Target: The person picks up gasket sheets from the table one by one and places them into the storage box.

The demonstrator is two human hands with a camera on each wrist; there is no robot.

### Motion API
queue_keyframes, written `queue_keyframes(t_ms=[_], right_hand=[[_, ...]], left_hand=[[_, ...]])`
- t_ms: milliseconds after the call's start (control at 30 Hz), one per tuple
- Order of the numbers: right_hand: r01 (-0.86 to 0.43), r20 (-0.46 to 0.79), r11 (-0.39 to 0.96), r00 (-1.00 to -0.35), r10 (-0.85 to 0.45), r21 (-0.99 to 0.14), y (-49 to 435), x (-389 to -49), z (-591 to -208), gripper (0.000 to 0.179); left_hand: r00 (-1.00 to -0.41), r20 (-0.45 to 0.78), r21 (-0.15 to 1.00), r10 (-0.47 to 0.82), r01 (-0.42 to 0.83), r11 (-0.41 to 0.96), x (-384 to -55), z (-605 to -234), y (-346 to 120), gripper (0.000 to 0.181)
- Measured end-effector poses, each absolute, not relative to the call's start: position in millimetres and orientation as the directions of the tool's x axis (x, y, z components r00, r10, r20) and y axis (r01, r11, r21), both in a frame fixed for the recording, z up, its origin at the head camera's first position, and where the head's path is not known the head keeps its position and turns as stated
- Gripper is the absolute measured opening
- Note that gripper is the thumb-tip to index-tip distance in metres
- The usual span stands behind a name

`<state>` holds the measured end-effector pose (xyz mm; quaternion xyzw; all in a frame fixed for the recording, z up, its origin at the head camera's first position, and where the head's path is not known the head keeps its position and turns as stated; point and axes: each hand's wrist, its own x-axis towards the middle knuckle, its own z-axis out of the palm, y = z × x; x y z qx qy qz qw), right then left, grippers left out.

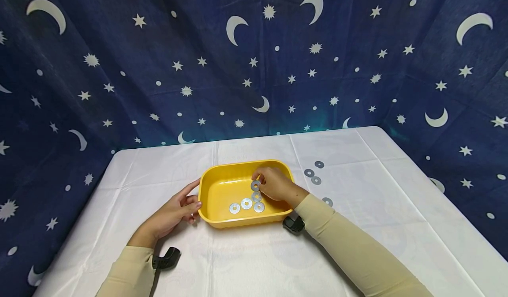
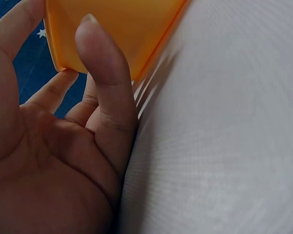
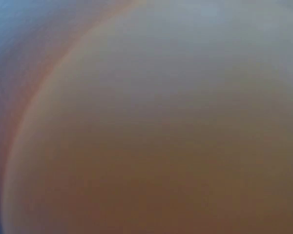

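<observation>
A yellow rectangular tray (image 1: 234,223) stands on the white-covered table. At its left end, my left hand (image 1: 174,213) rests its fingers against the wall and rim; the left wrist view shows the palm and these fingers (image 2: 105,63) close up. My right hand (image 1: 274,184) reaches over the tray's right end, fingers bent, and pinches a grey washer (image 1: 252,186) between thumb and fingertips. Just below it lie several flat metal washers (image 1: 246,203) on the tray floor, in a loose L shape. The right wrist view is blurred, filled by a rounded yellowish-brown surface.
Several more washers (image 1: 309,173) are scattered on the table to the right of the tray, one of them (image 1: 327,201) close beside the right sleeve. A dark blue curtain (image 1: 254,67) with moons and stars hangs behind the table (image 1: 397,191) and along its sides.
</observation>
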<state>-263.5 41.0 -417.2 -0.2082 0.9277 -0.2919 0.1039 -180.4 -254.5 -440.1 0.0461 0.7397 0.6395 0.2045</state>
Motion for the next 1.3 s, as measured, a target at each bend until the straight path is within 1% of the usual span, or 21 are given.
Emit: queue_keyframes(t_ms=[400,767,833,933,1033,1167,1300], right_hand=[[-0.295,-0.093,0.752,-0.9,-0.426,-0.59,40,-264,-416,0.023],[-0.322,-0.055,0.744,-0.9,-0.432,-0.585,41,-262,-414,0.021],[-0.312,-0.047,0.729,-0.904,-0.425,-0.609,42,-261,-413,0.022],[-0.321,0.008,0.691,-0.91,-0.416,-0.648,45,-259,-408,0.021],[-0.361,0.094,0.634,-0.905,-0.414,-0.683,50,-255,-401,0.018],[-0.415,0.193,0.589,-0.895,-0.403,-0.693,57,-247,-390,0.016],[-0.425,0.234,0.582,-0.897,-0.375,-0.693,66,-238,-383,0.011]], left_hand=[[-0.911,-0.246,0.963,0.33,-0.19,0.192,-180,-440,-256,0.071],[-0.915,-0.255,0.961,0.314,-0.201,0.192,-180,-442,-255,0.069],[-0.913,-0.25,0.961,0.321,-0.195,0.194,-180,-443,-255,0.069],[-0.915,-0.245,0.962,0.321,-0.19,0.195,-180,-443,-253,0.069],[-0.916,-0.245,0.963,0.318,-0.192,0.189,-180,-442,-252,0.069],[-0.916,-0.243,0.964,0.318,-0.191,0.185,-179,-442,-253,0.069],[-0.917,-0.243,0.963,0.315,-0.19,0.19,-179,-443,-253,0.069]])
